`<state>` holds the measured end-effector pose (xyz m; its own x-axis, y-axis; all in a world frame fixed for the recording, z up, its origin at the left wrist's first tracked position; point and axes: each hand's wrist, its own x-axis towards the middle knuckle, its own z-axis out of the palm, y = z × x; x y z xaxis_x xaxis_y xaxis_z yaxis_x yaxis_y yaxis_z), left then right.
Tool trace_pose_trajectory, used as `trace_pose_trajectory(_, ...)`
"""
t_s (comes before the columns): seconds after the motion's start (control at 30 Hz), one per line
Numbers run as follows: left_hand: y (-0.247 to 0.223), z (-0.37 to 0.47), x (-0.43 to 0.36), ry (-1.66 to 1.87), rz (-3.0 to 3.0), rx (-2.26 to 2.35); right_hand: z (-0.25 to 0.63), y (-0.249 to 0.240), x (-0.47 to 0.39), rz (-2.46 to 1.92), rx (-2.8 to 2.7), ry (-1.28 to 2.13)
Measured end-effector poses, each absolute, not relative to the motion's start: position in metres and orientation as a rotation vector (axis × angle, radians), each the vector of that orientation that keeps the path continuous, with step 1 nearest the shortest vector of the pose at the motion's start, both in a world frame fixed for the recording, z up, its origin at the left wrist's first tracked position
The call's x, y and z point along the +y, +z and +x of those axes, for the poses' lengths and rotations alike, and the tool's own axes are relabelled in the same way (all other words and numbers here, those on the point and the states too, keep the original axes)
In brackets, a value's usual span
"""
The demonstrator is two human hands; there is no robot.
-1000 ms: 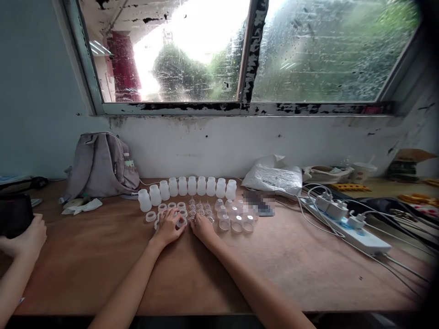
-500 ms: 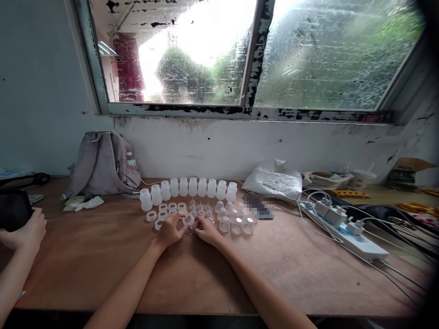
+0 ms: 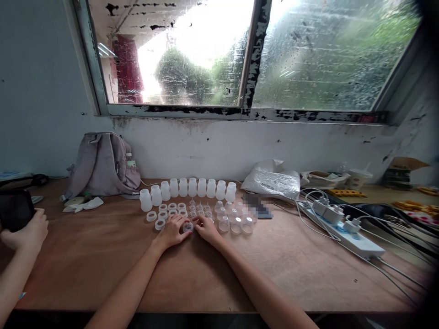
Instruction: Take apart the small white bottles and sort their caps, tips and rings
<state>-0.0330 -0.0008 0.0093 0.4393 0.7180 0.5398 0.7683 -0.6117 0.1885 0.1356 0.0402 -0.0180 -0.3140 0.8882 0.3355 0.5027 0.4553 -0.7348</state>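
My left hand (image 3: 173, 230) rests on the wooden table, its thumb and fingers closed around a clear ring (image 3: 187, 227). Just right of that ring is my right hand (image 3: 206, 229), fingers bent down near the small clear nipple-shaped pieces (image 3: 200, 208); whether it pinches anything is too small to tell. Several white rings (image 3: 163, 208) lie in rows at the left. Frosted bottles (image 3: 184, 187) stand in a curved row behind. Clear domed caps (image 3: 236, 224) are grouped to the right of my right hand.
A grey backpack (image 3: 103, 164) leans on the wall at the left. Another person's hand (image 3: 30, 230) holds a dark phone (image 3: 15, 210) at the far left. A silvery plastic bag (image 3: 274, 179), a blurred phone (image 3: 262, 211) and a power strip (image 3: 356, 240) with cables lie at the right.
My left hand has lowered the clear ring to the table, and its fingers have drawn in around it. My right hand has barely moved.
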Motion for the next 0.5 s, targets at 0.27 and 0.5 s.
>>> trace_pose_trajectory(0.27, 0.000, -0.033, 0.005, -0.941, -2.605, -1.391, 0.135, -0.019, 0.040, -1.137, -2.016, 0.578)
trace_pose_trajectory(0.5, -0.001, -0.028, 0.002, -1.069, -2.603, -1.363, 0.133, -0.016, 0.030, -1.094, -2.128, 0.493)
